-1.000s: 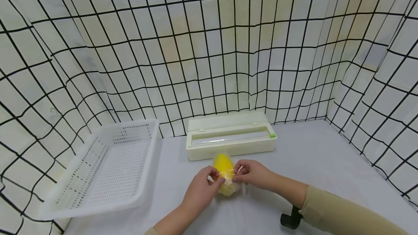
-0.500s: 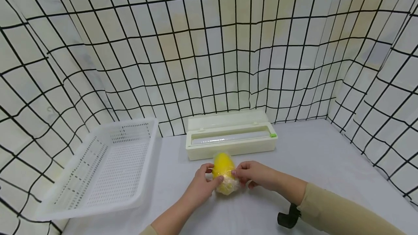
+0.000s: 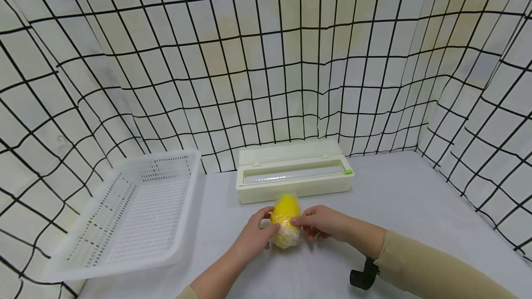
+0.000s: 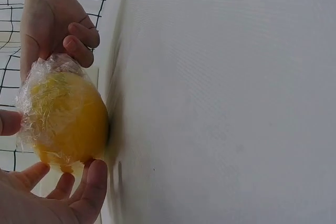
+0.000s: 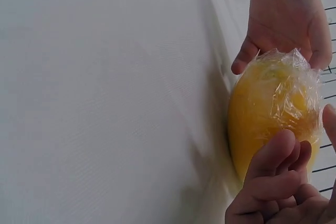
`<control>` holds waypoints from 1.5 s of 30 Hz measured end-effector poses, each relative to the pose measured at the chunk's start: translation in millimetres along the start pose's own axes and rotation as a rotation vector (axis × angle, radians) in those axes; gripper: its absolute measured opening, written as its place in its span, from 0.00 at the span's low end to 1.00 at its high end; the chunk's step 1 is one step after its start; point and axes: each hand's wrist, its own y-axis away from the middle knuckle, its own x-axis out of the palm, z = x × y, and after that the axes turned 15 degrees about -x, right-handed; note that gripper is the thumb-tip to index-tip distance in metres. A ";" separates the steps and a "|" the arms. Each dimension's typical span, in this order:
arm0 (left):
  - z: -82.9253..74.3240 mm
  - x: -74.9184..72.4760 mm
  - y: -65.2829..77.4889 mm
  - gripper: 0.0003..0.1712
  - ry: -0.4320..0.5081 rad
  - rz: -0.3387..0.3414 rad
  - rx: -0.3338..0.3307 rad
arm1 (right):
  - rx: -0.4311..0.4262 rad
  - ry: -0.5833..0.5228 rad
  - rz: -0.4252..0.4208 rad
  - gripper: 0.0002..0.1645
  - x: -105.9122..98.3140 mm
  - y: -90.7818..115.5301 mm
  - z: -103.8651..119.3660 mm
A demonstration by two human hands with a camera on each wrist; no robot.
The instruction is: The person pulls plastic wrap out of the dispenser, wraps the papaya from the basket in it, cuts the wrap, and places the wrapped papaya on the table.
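Observation:
A yellow oval fruit wrapped in clear cling film sits on the white cloth in front of the cling film box. The film is crinkled and bunched at the end nearest me. My left hand holds the fruit's left side, thumb on the film and fingertips spread along the flank, as the left wrist view shows. On the right side, my right hand has its thumb on the wrapped fruit, with its fingers curled against that side. Part of the fruit's right flank is hidden by these fingers.
Behind the fruit stands a long cream box with its lid up and a roll of cling film inside. A white perforated basket is at left. A small black device sits by my right sleeve. Black-grid netting surrounds the table.
Both hands have shifted their hold around the fruit; my right thumb and fingers have moved from pinching the film to its right side. The fruit has turned slightly more upright.

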 end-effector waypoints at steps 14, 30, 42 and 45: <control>7.2 -9.1 -11.4 0.19 -0.007 -0.051 0.017 | -0.359 0.467 -0.114 0.22 -45.4 11.5 1.1; 12.2 -18.3 -32.8 0.21 -0.020 -0.079 0.188 | -0.448 0.610 0.084 0.32 -50.9 -2.2 -11.7; 15.9 -22.5 -11.2 0.36 -0.437 -0.066 0.335 | -0.449 0.580 0.015 0.32 -43.1 1.5 -16.3; 14.9 -22.4 -12.1 0.38 -0.451 -0.049 0.324 | -0.449 0.581 -0.003 0.32 -41.3 3.7 -15.3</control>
